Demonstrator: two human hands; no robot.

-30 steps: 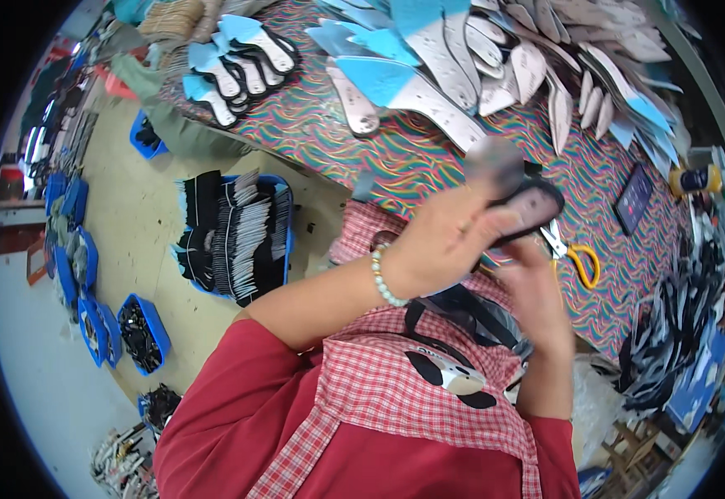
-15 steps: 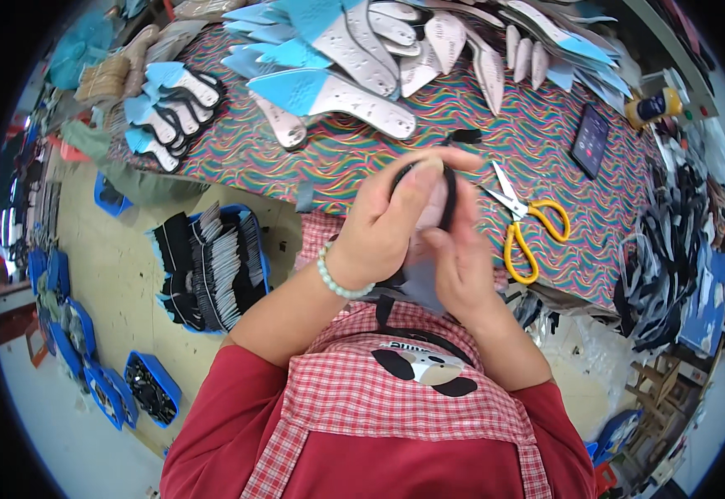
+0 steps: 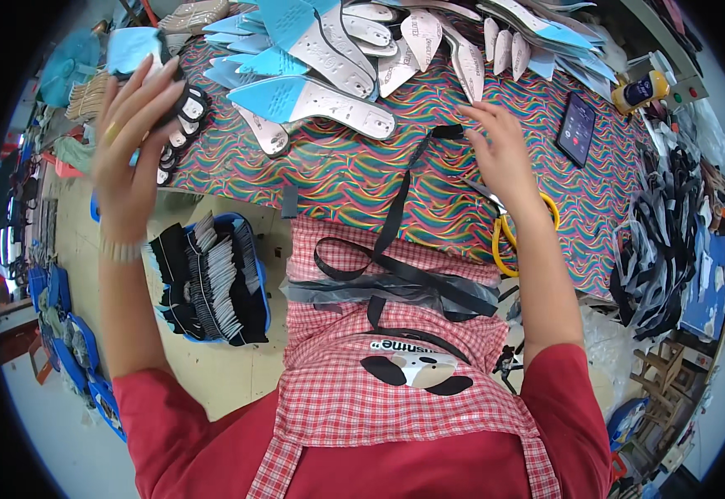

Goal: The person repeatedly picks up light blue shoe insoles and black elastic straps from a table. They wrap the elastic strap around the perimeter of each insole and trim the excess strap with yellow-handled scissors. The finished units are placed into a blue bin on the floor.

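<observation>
- Blue and white with a dark edge, an insole [image 3: 133, 48] is at the upper left, beside a group of dark-edged insoles [image 3: 192, 106] on the counter [image 3: 329, 183].
- The left hand [image 3: 132, 150] is blurred by motion; its fingers are long and spread across that insole's near end, and I cannot tell whether they grip it.
- A pale beaded bracelet [image 3: 121, 250] circles the left wrist.
- The right hand [image 3: 502, 154] is over the counter, its fingers loosely parted from the thumb, with nothing seen in its grasp.
- Just beside that thumb is one end of a black strap [image 3: 393, 216], which runs down over the counter's near edge onto the red checked apron [image 3: 404, 407].
- Yellow-handled scissors [image 3: 496, 239] lie partly under the right forearm.
- To the right are a dark phone [image 3: 576, 129] and, farther back, a yellow bottle [image 3: 641, 91].
- A large pile of blue and white insoles [image 3: 341, 108] spreads along the back.
- Below the counter, a blue bin [image 3: 264, 274] holds stacked black and grey pieces [image 3: 212, 283].
</observation>
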